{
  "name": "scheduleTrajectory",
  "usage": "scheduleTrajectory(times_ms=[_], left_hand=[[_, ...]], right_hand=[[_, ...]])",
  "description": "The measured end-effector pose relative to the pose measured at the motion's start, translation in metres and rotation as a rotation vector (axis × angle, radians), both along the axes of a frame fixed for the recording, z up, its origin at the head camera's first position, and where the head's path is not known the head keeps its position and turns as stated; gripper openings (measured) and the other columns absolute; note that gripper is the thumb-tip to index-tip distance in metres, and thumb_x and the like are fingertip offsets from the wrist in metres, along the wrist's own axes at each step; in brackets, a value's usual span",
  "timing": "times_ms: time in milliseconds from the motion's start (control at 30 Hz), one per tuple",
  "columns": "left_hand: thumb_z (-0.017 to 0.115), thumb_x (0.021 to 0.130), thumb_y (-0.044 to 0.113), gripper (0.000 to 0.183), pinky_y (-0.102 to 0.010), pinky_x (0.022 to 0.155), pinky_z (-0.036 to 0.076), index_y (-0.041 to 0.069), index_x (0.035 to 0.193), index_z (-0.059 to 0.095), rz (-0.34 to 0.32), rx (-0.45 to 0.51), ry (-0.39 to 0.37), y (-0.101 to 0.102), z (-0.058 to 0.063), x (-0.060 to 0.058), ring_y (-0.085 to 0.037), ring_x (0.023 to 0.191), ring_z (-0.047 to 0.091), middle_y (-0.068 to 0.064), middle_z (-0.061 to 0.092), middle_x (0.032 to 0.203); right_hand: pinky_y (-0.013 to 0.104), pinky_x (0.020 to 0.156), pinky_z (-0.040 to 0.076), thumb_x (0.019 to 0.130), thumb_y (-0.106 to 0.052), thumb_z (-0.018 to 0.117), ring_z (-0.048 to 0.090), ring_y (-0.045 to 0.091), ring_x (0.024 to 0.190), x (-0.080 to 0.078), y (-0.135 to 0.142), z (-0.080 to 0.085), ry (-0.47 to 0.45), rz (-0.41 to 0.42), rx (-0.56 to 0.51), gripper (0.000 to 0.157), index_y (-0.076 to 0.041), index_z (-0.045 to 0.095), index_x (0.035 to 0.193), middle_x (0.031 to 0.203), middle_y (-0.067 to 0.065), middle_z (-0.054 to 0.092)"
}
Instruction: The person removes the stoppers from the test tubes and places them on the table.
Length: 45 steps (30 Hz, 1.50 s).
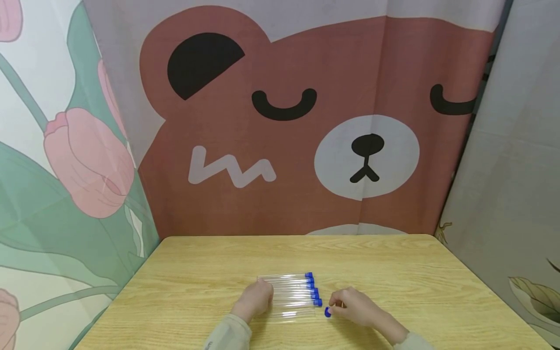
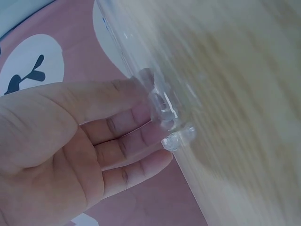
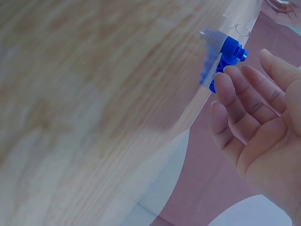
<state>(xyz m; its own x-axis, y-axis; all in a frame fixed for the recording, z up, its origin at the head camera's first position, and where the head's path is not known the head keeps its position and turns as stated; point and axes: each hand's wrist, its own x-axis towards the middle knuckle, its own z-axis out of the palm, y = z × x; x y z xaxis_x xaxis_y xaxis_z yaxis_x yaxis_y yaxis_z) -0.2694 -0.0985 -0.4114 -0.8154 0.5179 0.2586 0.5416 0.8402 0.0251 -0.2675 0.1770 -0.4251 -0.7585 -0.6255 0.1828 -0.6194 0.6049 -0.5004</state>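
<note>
Several clear test tubes point(image 1: 288, 290) lie side by side on the table, blue caps on their right ends. At their left ends is my left hand point(image 1: 255, 299); in the left wrist view its thumb and fairly straight fingers touch the rounded tube ends point(image 2: 162, 108). The nearest tube point(image 1: 288, 314) lies with no cap on it, and its mouth shows in the right wrist view. My right hand point(image 1: 354, 306) is at a loose blue cap point(image 1: 327, 311), thumb tip close against it. From the right wrist, its fingers look loosely bent, thumb apart, by the blue cap point(image 3: 233, 48).
The wooden table point(image 1: 210, 257) extends around the tubes, its far edge against a curtain point(image 1: 297, 204) printed with a bear. A flower-patterned curtain point(image 1: 87, 165) hangs at the left, a pale one point(image 1: 503, 194) at the right.
</note>
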Motion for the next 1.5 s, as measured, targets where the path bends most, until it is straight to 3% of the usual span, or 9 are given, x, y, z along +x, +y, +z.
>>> scheduleTrajectory(times_ms=[267, 700, 900, 1167, 1500], left_hand=[[0.066, 0.058, -0.007, 0.021, -0.024, 0.049, 0.044, 0.01, 0.055, 0.054, -0.02, -0.023, 0.064, -0.0005, -0.0016, 0.0011, -0.012, 0.052, 0.05, 0.001, 0.051, 0.056], [0.068, 0.058, -0.007, 0.022, -0.023, 0.049, 0.045, 0.011, 0.054, 0.055, 0.001, -0.049, 0.074, 0.0004, -0.006, -0.0018, -0.012, 0.053, 0.05, 0.001, 0.051, 0.056], [0.066, 0.057, -0.009, 0.023, -0.023, 0.048, 0.045, 0.01, 0.053, 0.056, 0.008, -0.033, 0.042, 0.0006, -0.0064, -0.0024, -0.011, 0.052, 0.05, 0.001, 0.052, 0.056], [0.068, 0.059, -0.006, 0.022, -0.024, 0.049, 0.046, 0.01, 0.054, 0.054, 0.012, -0.048, 0.075, 0.0004, -0.006, -0.0019, -0.013, 0.053, 0.052, -0.001, 0.053, 0.057], [0.067, 0.062, -0.005, 0.024, -0.024, 0.048, 0.042, 0.01, 0.055, 0.049, 0.017, -0.005, 0.032, -0.0009, -0.0027, 0.0014, -0.011, 0.051, 0.046, 0.001, 0.048, 0.057]], right_hand=[[0.019, 0.051, 0.041, 0.084, -0.019, 0.061, 0.047, -0.002, 0.06, -0.0003, 0.0002, -0.0003, -0.008, 0.012, -0.002, 0.01, -0.01, 0.066, 0.083, 0.071, -0.015, 0.056], [0.025, 0.058, 0.039, 0.084, -0.018, 0.061, 0.044, -0.002, 0.055, -0.0013, 0.0008, 0.0002, -0.015, 0.015, 0.012, 0.009, -0.011, 0.066, 0.082, 0.068, -0.016, 0.054], [0.02, 0.049, 0.04, 0.084, -0.017, 0.061, 0.042, -0.002, 0.054, -0.0008, 0.0008, -0.0001, -0.037, 0.015, -0.006, 0.009, -0.01, 0.066, 0.082, 0.068, -0.016, 0.053], [0.019, 0.05, 0.041, 0.085, -0.016, 0.061, 0.045, -0.002, 0.057, -0.0013, 0.0014, 0.0006, -0.041, 0.015, -0.01, 0.01, -0.008, 0.066, 0.084, 0.07, -0.015, 0.055], [0.018, 0.048, 0.04, 0.085, -0.016, 0.06, 0.042, -0.003, 0.055, -0.0013, 0.0024, -0.0005, -0.032, 0.013, -0.005, 0.009, -0.009, 0.066, 0.083, 0.067, -0.016, 0.053]])
